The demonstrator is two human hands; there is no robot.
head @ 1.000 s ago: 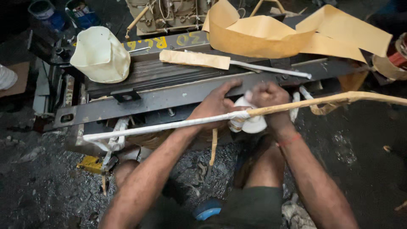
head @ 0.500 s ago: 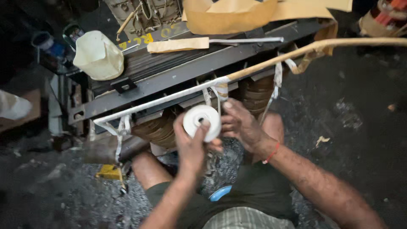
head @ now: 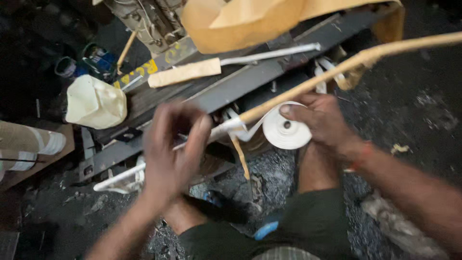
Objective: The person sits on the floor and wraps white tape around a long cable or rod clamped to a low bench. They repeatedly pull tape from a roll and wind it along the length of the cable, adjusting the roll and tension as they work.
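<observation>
Right hand: my right hand (head: 321, 120) grips a roll of white tape (head: 286, 129), thumb on the upper rim, fingers closed behind it.
Tape roll: I see it held just below a long bamboo-coloured rod (head: 337, 72); a strip runs from the roll up to the rod.
Left hand: my left hand (head: 174, 150) is blurred, fingers curled and pinched at the white-wrapped stretch of rod (head: 226, 127); I cannot tell how firmly it grips.
Rod: it slants from upper right down to lower left, bare on the right, white-wrapped on the left.
Bench: a dark metal frame (head: 250, 79) lies behind the rod, carrying a flat wooden-handled tool (head: 192, 72).
Around: a cream plastic jug (head: 95, 102) sits at the left, brown paper (head: 250, 21) hangs at the top.
Ground: dark gritty floor (head: 423, 110) under my knees.
</observation>
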